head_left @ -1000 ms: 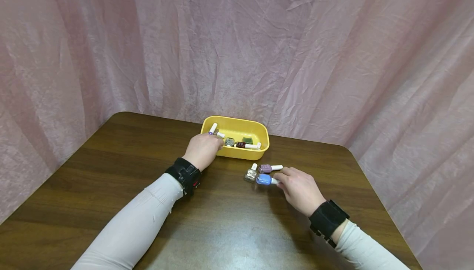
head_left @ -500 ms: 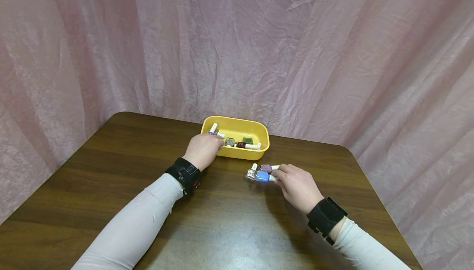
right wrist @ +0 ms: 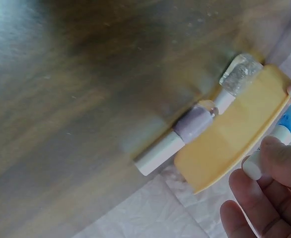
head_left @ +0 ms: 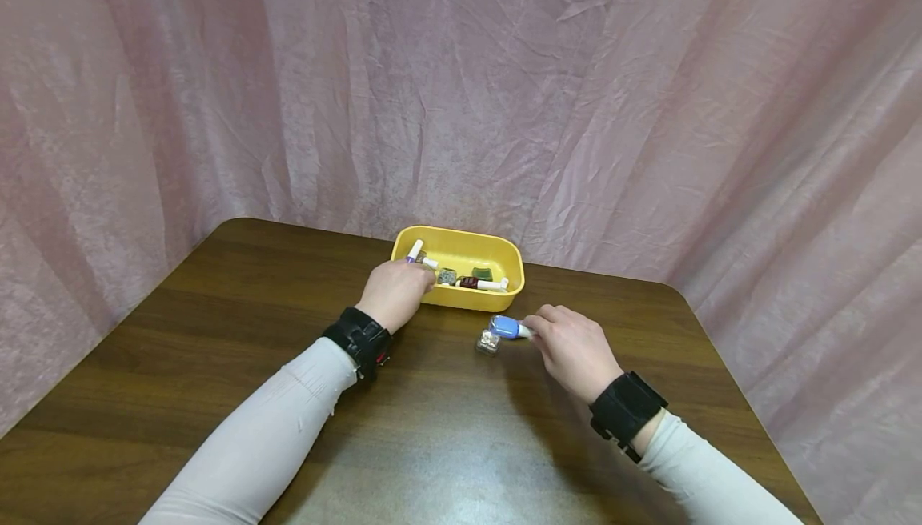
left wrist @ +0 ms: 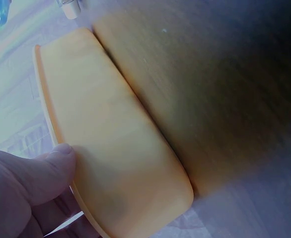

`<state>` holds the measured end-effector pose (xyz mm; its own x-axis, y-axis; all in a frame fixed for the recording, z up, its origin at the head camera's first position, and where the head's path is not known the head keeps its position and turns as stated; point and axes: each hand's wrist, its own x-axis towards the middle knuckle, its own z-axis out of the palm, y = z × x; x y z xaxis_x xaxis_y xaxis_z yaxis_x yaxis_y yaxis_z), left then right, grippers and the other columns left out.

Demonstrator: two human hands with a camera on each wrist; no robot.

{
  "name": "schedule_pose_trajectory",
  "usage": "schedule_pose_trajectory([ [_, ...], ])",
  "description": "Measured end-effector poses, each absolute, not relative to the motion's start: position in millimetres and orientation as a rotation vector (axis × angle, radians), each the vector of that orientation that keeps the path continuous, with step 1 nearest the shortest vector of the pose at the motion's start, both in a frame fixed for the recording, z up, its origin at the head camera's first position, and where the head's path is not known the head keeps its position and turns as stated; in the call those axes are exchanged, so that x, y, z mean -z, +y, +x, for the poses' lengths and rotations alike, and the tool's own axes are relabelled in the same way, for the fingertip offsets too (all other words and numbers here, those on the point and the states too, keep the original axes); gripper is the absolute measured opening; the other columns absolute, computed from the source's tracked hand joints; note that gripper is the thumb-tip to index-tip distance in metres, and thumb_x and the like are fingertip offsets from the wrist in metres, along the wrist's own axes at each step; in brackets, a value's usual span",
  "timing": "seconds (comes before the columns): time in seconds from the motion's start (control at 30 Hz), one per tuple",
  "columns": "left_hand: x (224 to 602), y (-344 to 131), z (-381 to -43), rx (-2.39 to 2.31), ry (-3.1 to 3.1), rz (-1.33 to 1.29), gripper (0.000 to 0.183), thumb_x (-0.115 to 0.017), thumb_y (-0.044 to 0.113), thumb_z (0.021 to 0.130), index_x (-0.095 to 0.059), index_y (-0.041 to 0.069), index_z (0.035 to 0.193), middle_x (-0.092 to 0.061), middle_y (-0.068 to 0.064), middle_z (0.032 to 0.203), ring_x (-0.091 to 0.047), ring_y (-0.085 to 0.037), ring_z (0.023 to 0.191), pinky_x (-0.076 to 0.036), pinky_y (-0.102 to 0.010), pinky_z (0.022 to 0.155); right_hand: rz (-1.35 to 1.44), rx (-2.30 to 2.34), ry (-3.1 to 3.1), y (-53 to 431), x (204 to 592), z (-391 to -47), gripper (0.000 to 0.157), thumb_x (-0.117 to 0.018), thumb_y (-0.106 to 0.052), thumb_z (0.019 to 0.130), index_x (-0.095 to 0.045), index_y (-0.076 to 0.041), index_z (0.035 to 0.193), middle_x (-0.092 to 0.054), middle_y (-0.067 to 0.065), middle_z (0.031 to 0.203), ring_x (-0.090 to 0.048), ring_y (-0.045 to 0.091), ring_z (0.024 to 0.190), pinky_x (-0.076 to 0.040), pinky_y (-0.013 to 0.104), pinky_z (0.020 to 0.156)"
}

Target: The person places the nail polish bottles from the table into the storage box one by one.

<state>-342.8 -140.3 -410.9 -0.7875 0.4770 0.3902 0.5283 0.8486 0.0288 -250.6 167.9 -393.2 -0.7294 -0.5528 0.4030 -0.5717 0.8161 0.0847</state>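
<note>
My left hand [head_left: 394, 293] grips the near left rim of a yellow plastic bin [head_left: 471, 299]; in the left wrist view its thumb [left wrist: 53, 171] presses the outer wall. Pinched by its white cap, a blue nail polish bottle [head_left: 505, 326] hangs from my right hand [head_left: 576, 351] just in front of the bin, above the table. Below it lies a silver glitter nail polish bottle [head_left: 487, 342], its cap hidden behind the blue one. A mauve nail polish bottle [right wrist: 194, 123] lies beside the silver one in the right wrist view; the head view hides it.
Inside the bin lie several nail polish bottles, among them a dark red one [head_left: 468, 282], a green one [head_left: 482, 274] and a grey speckled one [head_left: 447, 276]. The brown wooden table [head_left: 288, 301] ends at a pink curtain [head_left: 461, 93].
My right hand has lifted the blue nail polish bottle from the table and moved it away from me, toward the bin, over the other two bottles. The left hand stays put.
</note>
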Motion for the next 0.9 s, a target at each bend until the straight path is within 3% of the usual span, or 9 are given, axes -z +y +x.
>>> schedule_pose_trajectory([
  [0.9, 411.3, -140.2, -342.4, 0.19, -2.645, -0.737, 0.007, -0.081, 0.015, 0.095, -0.086, 0.018, 0.098, -0.082, -0.001, 0.096, -0.075, -0.022, 0.086, -0.062, -0.042, 0.074, 0.758, -0.043, -2.587, 148.0, 368.9, -291.0, 0.017, -0.085, -0.005, 0.094, -0.081, -0.007, 0.111, -0.073, 0.004, 0.098, -0.07, 0.026, 0.088, -0.06, 0.044, 0.072],
])
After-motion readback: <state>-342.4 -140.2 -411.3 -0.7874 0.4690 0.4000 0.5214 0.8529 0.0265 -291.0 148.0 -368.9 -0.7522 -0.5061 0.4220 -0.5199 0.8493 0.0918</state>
